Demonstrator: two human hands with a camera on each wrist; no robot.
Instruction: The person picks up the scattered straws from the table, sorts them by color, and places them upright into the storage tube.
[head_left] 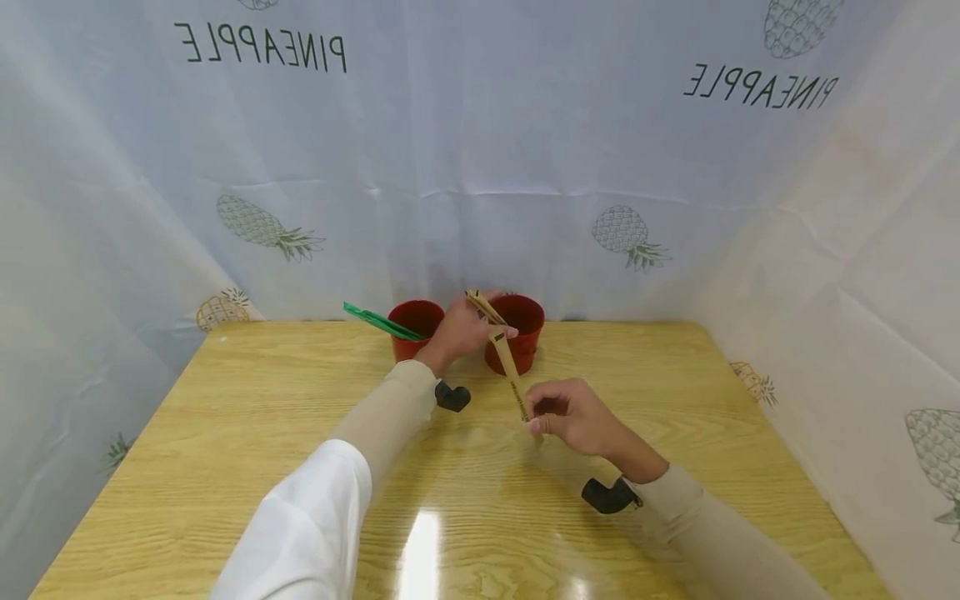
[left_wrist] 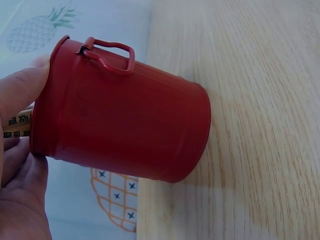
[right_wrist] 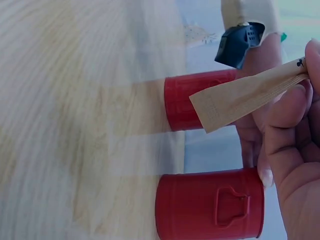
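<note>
My left hand [head_left: 461, 329] grips the rim of the right-hand red bucket [left_wrist: 125, 110], thumb on one side and fingers on the other. Brown paper packets [left_wrist: 17, 125] with dark characters show at the bucket's mouth, between thumb and fingers. In front of that bucket, my right hand [head_left: 573, 415] pinches one end of a long, narrow brown paper packet [head_left: 510, 375]. Its other end slants up toward the bucket's rim in the head view. The right wrist view shows this packet [right_wrist: 245, 97] crossing in front of the other red bucket [right_wrist: 182, 100].
Left of my left hand, the second red bucket [head_left: 405, 346] has green packets [head_left: 375, 319] leaning out over its rim. Both buckets stand at the back of the wood-grain table [head_left: 247, 417]. A pineapple-print curtain [head_left: 450, 167] hangs right behind them and along the sides.
</note>
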